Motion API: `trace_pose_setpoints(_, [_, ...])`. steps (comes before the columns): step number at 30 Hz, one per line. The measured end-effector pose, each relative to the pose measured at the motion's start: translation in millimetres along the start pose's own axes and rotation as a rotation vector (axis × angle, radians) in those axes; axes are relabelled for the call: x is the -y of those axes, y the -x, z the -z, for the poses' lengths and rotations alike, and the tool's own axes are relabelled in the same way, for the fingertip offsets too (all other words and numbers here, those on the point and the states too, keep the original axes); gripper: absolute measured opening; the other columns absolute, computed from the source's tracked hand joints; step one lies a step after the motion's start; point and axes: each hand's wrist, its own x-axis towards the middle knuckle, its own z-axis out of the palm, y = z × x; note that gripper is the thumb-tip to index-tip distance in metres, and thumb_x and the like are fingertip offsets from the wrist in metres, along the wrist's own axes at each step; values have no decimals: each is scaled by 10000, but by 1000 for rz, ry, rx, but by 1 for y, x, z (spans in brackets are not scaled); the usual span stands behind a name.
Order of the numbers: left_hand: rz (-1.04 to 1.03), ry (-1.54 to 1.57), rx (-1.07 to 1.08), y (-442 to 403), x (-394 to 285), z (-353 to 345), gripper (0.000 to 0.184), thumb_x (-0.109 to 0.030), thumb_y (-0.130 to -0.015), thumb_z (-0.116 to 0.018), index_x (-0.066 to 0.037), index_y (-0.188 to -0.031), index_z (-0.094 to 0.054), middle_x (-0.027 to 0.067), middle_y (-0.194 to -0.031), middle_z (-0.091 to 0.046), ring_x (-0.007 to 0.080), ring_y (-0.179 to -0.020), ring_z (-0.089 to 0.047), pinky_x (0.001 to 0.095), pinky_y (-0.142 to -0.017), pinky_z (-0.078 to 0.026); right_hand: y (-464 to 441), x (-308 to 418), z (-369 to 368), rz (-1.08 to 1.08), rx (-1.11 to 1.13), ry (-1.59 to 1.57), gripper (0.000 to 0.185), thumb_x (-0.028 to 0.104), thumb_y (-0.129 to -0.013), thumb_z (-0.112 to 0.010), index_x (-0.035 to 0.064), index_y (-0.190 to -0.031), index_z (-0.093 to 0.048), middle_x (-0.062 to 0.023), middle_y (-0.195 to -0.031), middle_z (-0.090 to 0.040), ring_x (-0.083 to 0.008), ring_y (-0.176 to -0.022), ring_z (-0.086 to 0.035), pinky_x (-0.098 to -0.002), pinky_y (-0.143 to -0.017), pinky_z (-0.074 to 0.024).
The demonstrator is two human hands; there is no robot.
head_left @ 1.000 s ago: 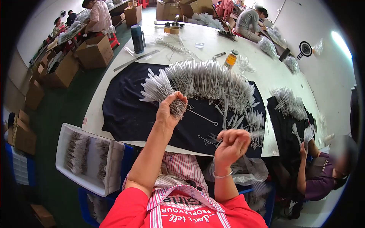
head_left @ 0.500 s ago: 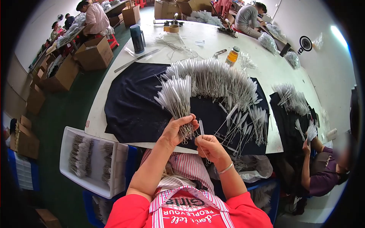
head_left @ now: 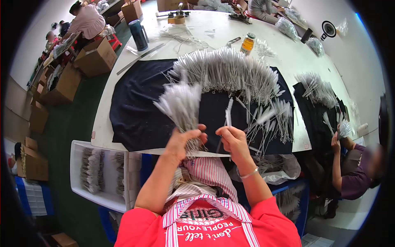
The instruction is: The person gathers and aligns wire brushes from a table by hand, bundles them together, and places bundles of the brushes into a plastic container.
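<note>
My left hand (head_left: 179, 143) is closed around a thick bundle of white-bristled straw brushes (head_left: 181, 103). Their bristle ends fan upward and are blurred, with the wire handles running down through my fist. To its right, my right hand (head_left: 233, 139) pinches a straw brush (head_left: 228, 112) upright by its wire; whether more than one is in the pinch I cannot tell. Beneath both hands lies a dark cloth (head_left: 140, 103). A long curved heap of the same brushes (head_left: 226, 70) rests on it farther back, and looser brushes (head_left: 273, 119) lie to the right.
On the white table (head_left: 197, 29) stand a dark flask (head_left: 138, 35), a jar with a yellow label (head_left: 247, 44) and a tape roll (head_left: 177, 19). A white bin of brushes (head_left: 98, 181) sits at lower left. Another person (head_left: 349, 164) handles brushes at the right.
My hands have moved apart, the right one rising and shifting right with its brush. The bundle in my left hand has swung left. The whole view has shifted slightly.
</note>
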Motion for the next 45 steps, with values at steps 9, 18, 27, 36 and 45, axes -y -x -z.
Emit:
trace_pose_setpoints(9, [-67, -126, -164, 18, 37, 18, 266, 12, -739, -658, -39, -974, -544, 39, -770, -584, 162, -571, -569, 317, -521, -518, -52, -54, -48, 339, 24, 270, 240, 283, -909, -548, 55, -972, -508, 83, -542, -358, -8, -414, -271, -185, -365, -225])
trace_pose_setpoints(18, [10, 41, -315, 24, 39, 47, 220, -170, -822, -640, -42, -998, -610, 76, -908, -641, 188, -773, -620, 330, -619, -518, -26, -71, -63, 85, 249, 757, 348, 381, -943, -389, 63, -1062, -464, -156, -793, -508, -247, -552, -540, -345, -451, -438])
trace_pose_setpoints(27, [362, 450, -26, 14, 1, 21, 258, -124, -794, -578, 25, -1004, -579, 151, -1011, -604, 266, -973, -579, 374, -860, -487, 7, 0, -87, 404, 230, 1285, 637, 475, -860, -501, -148, -986, -454, -277, -717, -594, -383, -671, -636, -425, -569, -515])
trace_pose_setpoints(36, [198, 587, -4, 15, -16, 14, 99, -30, -808, -573, 16, -895, -586, 125, -879, -617, 227, -867, -597, 350, -826, -510, 22, 34, -92, 666, 207, 1360, 381, 300, -798, -601, -71, -871, -555, -197, -766, -602, -287, -629, -639, -323, -499, -513])
trace_pose_setpoints(45, [65, 729, 272, 43, -32, -33, 146, -157, -877, -555, -72, -995, -570, 91, -990, -602, 197, -948, -587, 361, -868, -485, 36, 88, -105, 1295, -50, 1237, 568, 410, -714, -667, -58, -1021, -569, -157, -964, -590, -301, -858, -580, -346, -748, -486])
